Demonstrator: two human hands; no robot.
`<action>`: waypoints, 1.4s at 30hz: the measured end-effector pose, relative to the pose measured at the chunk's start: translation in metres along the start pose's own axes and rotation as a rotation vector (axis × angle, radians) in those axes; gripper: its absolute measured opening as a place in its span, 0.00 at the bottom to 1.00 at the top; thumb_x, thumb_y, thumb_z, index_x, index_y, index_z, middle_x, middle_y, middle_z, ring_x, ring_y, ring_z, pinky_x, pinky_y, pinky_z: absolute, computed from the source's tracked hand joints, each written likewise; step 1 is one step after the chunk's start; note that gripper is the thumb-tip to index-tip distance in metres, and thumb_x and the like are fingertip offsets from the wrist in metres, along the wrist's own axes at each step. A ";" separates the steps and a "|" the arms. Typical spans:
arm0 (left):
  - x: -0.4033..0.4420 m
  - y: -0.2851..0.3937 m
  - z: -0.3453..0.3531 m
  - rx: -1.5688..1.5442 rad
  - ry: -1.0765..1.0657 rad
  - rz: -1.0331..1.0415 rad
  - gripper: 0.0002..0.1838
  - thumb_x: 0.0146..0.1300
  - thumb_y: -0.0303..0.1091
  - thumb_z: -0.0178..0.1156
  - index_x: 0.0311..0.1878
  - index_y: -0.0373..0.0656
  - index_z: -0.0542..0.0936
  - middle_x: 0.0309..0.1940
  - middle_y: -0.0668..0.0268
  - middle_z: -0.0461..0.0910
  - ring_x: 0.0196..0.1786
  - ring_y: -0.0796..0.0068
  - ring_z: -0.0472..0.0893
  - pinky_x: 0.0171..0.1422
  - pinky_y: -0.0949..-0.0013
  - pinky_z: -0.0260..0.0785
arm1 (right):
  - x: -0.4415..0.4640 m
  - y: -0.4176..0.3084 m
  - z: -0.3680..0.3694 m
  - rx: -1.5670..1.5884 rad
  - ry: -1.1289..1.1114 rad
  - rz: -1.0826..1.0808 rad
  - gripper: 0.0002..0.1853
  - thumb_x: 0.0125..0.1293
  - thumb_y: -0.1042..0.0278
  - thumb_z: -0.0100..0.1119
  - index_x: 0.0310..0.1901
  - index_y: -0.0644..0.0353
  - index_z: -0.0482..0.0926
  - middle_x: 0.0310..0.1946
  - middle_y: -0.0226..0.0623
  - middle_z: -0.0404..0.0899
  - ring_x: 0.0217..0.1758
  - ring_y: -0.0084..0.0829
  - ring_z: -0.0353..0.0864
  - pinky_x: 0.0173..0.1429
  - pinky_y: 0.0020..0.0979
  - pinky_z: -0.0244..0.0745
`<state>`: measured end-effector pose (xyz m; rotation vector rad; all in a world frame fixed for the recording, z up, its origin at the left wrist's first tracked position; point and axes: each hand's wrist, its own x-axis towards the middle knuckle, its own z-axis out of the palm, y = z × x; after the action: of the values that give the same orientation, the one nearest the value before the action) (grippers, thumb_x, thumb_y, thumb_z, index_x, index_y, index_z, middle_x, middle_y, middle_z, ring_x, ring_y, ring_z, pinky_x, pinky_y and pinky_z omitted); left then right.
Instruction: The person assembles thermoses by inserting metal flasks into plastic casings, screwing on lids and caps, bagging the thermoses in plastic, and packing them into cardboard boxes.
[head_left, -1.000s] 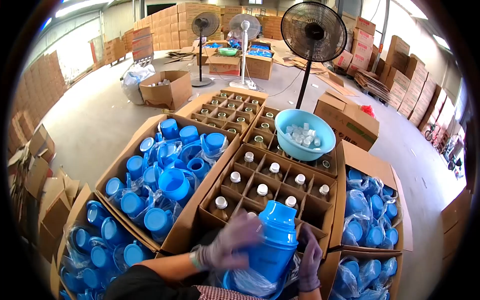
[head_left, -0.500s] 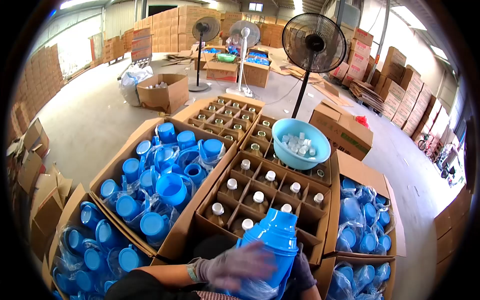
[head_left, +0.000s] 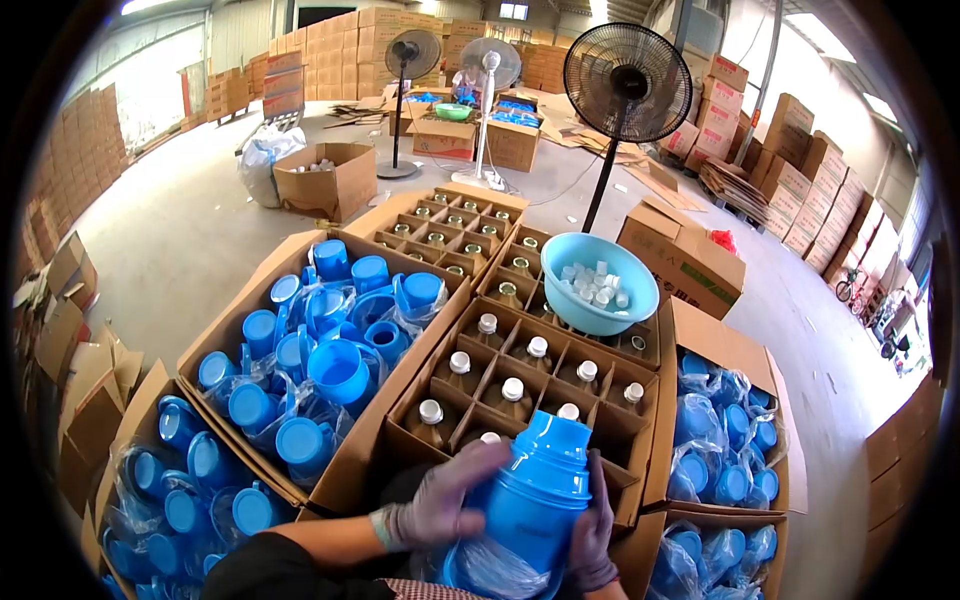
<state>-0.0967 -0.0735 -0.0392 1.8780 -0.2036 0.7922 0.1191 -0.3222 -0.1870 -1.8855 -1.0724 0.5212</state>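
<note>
Head view: the blue flask (head_left: 540,500) is up at the near edge of the divided carton (head_left: 645,450), right hand (head_left: 593,535) cupped around its side, left hand (head_left: 440,508) half open beside it, contact unclear; beyond the far edge, a basin (head_left: 597,318), a fan (head_left: 627,77), grey floor (head_left: 520,208)!

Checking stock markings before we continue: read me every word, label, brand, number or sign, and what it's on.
None reads with certainty.
Brown cardboard box beyond the pale blue round plastic basin: dark characters, too blurred.
Stacked brown cardboard cartons, right: red print, too small.
Black round pedestal fan: hub mark, too small.
Blue plastic flask-shaped casing: no legible text.
</note>
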 end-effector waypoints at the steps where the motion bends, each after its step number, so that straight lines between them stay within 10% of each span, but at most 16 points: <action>1: 0.009 0.003 -0.012 -0.080 -0.283 0.285 0.37 0.75 0.59 0.52 0.70 0.33 0.76 0.66 0.46 0.78 0.73 0.54 0.75 0.82 0.49 0.56 | 0.006 0.001 0.000 -0.112 -0.078 -0.002 0.36 0.86 0.45 0.33 0.78 0.72 0.60 0.77 0.54 0.64 0.80 0.45 0.64 0.84 0.44 0.55; 4: 0.004 -0.002 -0.013 -0.165 -0.307 0.464 0.36 0.74 0.59 0.52 0.68 0.34 0.78 0.65 0.47 0.79 0.71 0.58 0.77 0.83 0.50 0.55 | 0.007 -0.059 -0.014 -0.301 -0.174 0.206 0.36 0.86 0.45 0.32 0.77 0.72 0.60 0.75 0.55 0.66 0.81 0.46 0.64 0.84 0.44 0.55; 6: 0.002 -0.003 -0.014 -0.261 0.229 -0.361 0.35 0.76 0.58 0.50 0.68 0.33 0.77 0.63 0.48 0.81 0.69 0.60 0.78 0.83 0.51 0.55 | 0.001 -0.086 -0.011 -0.022 -0.070 0.128 0.39 0.85 0.41 0.32 0.78 0.71 0.60 0.76 0.55 0.66 0.80 0.45 0.65 0.83 0.43 0.56; 11: -0.001 0.000 -0.004 -0.351 -0.396 0.413 0.35 0.79 0.58 0.45 0.63 0.33 0.81 0.62 0.49 0.82 0.69 0.53 0.78 0.80 0.40 0.56 | 0.008 -0.081 -0.002 0.381 0.142 -0.002 0.41 0.82 0.36 0.35 0.77 0.69 0.62 0.75 0.52 0.68 0.76 0.41 0.70 0.80 0.40 0.62; 13: 0.004 -0.010 -0.011 -0.269 -0.181 0.269 0.28 0.78 0.49 0.49 0.62 0.32 0.81 0.63 0.51 0.81 0.68 0.55 0.79 0.81 0.48 0.58 | 0.020 -0.073 -0.012 0.005 0.038 0.078 0.35 0.84 0.42 0.41 0.74 0.68 0.68 0.71 0.49 0.73 0.72 0.36 0.75 0.76 0.38 0.67; 14: 0.009 -0.012 -0.016 -0.227 -0.075 0.193 0.25 0.78 0.44 0.52 0.62 0.31 0.81 0.63 0.52 0.81 0.68 0.56 0.79 0.81 0.52 0.59 | 0.012 -0.073 -0.013 0.750 0.281 0.069 0.35 0.84 0.43 0.42 0.74 0.69 0.68 0.71 0.49 0.72 0.72 0.36 0.74 0.76 0.38 0.67; 16: 0.025 -0.044 -0.012 -0.299 0.166 -0.377 0.31 0.78 0.51 0.55 0.72 0.35 0.74 0.68 0.58 0.78 0.69 0.67 0.76 0.77 0.62 0.64 | 0.004 -0.132 -0.016 0.469 0.329 -0.055 0.37 0.83 0.42 0.43 0.75 0.70 0.65 0.74 0.50 0.69 0.75 0.39 0.70 0.79 0.39 0.63; 21: 0.073 -0.090 -0.002 -0.851 -0.496 -0.852 0.42 0.74 0.61 0.60 0.77 0.38 0.67 0.73 0.60 0.73 0.70 0.71 0.76 0.76 0.65 0.68 | 0.025 -0.176 -0.019 0.356 0.220 -0.165 0.44 0.81 0.38 0.45 0.79 0.73 0.56 0.78 0.51 0.61 0.82 0.42 0.59 0.84 0.41 0.52; 24: 0.106 -0.061 0.012 -0.606 -0.356 -0.599 0.45 0.65 0.51 0.74 0.78 0.39 0.64 0.69 0.61 0.75 0.69 0.67 0.76 0.74 0.62 0.69 | 0.058 -0.129 -0.028 0.752 0.168 -0.157 0.41 0.83 0.37 0.38 0.79 0.68 0.57 0.79 0.46 0.60 0.82 0.39 0.59 0.84 0.40 0.51; 27: 0.142 -0.033 -0.002 0.069 -0.199 0.105 0.54 0.40 0.40 0.87 0.71 0.40 0.69 0.61 0.56 0.78 0.65 0.63 0.78 0.72 0.61 0.70 | 0.106 -0.119 -0.058 0.650 0.152 -0.106 0.42 0.81 0.32 0.37 0.79 0.63 0.58 0.78 0.44 0.61 0.82 0.39 0.59 0.84 0.42 0.52; 32: 0.134 -0.041 -0.051 -0.603 -0.064 -0.438 0.49 0.50 0.38 0.82 0.74 0.38 0.69 0.63 0.60 0.80 0.65 0.68 0.79 0.71 0.63 0.72 | 0.178 -0.174 -0.070 0.676 -0.199 -0.441 0.47 0.78 0.25 0.30 0.80 0.61 0.57 0.75 0.53 0.66 0.79 0.43 0.65 0.82 0.43 0.59; 38: 0.005 -0.145 -0.097 -1.169 0.558 -0.461 0.49 0.64 0.66 0.67 0.78 0.43 0.66 0.74 0.53 0.72 0.74 0.50 0.73 0.79 0.43 0.64 | 0.249 -0.059 -0.011 -0.029 -0.356 -0.201 0.29 0.70 0.55 0.65 0.69 0.59 0.76 0.64 0.44 0.81 0.69 0.36 0.79 0.73 0.36 0.73; 42: -0.029 -0.138 -0.092 -1.106 0.757 -0.512 0.51 0.63 0.75 0.60 0.77 0.45 0.68 0.74 0.56 0.73 0.72 0.50 0.74 0.78 0.42 0.65 | 0.209 0.005 0.082 -0.277 -0.504 -0.467 0.36 0.63 0.44 0.71 0.68 0.53 0.75 0.61 0.53 0.80 0.63 0.50 0.82 0.67 0.44 0.77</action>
<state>-0.0925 0.0625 -0.1391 0.4813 0.2751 0.7374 0.1764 -0.1082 -0.2216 -1.6812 -1.9403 0.6095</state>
